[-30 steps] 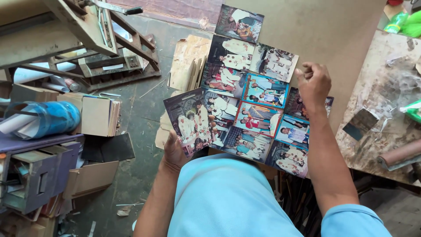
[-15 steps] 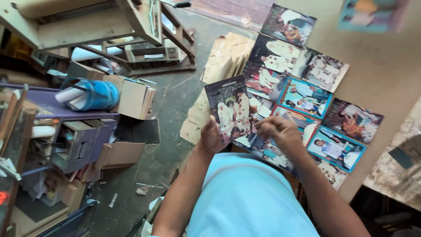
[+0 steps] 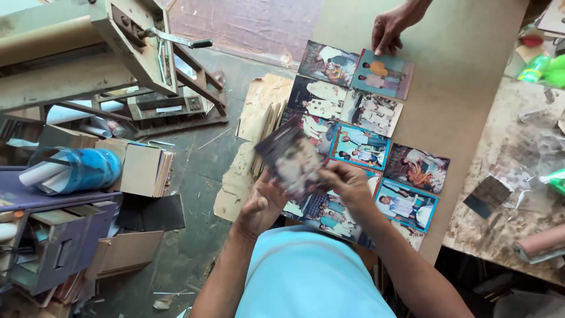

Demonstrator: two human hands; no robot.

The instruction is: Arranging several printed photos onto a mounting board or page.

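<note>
Both the left hand point(image 3: 262, 206) and right hand point(image 3: 348, 184) pinch a blurred stack of printed photographs point(image 3: 292, 160), held above the near end of the tan board point(image 3: 465, 76); laying one photograph beside the laid-out prints point(image 3: 365, 141) looks the step underway.

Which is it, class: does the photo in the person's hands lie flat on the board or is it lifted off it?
Lifted. Both the left hand and right hand hold the blurred photo above the board.
</note>
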